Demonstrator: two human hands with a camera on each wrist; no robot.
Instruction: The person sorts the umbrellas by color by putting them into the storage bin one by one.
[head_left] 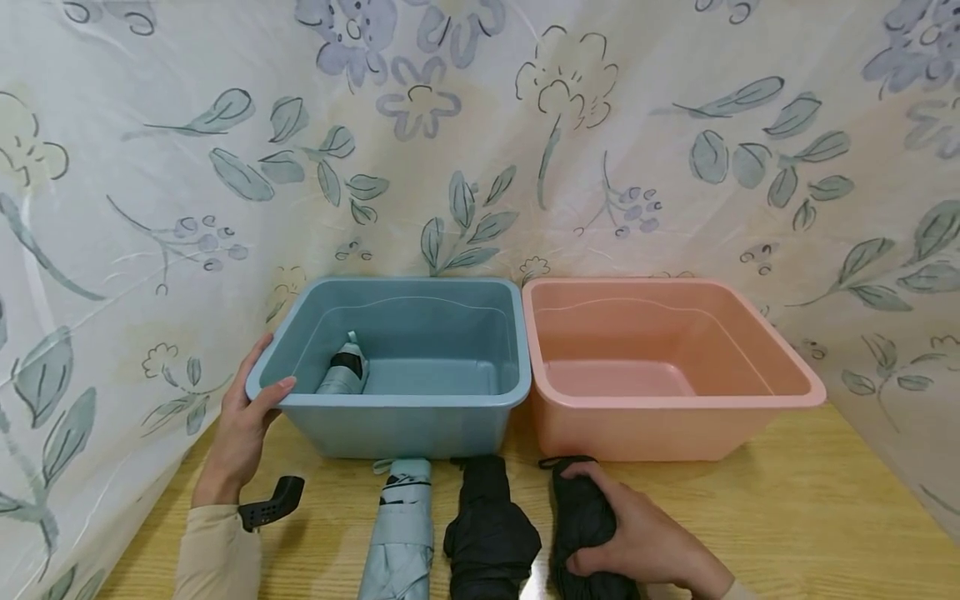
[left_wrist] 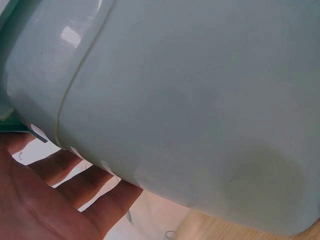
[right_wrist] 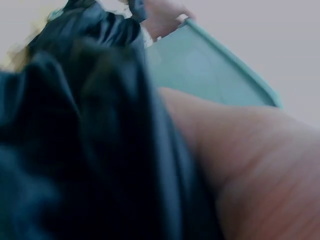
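Observation:
My left hand (head_left: 242, 425) grips the front left corner of a blue plastic tub (head_left: 397, 429), the thumb at the rim. In the left wrist view its fingers (left_wrist: 112, 202) reach along the tub's outer wall. A folded light blue umbrella with a dark band (head_left: 347, 367) leans inside. On the table in front, my right hand (head_left: 645, 533) holds a folded black umbrella (head_left: 581, 508), thumb and fingers on opposite sides. Left of it lie another black umbrella (head_left: 491, 533), its cloth bunched loosely, and a light blue umbrella (head_left: 401, 533). Dark cloth fills much of the right wrist view.
A pink tub (head_left: 637, 429) stands right beside the blue one, with its bare floor showing. Both stand on a wooden table (head_left: 810, 508). Flower-patterned cloth (head_left: 480, 150) hangs behind and at the sides. A black strap device (head_left: 273, 504) juts from the left wrist.

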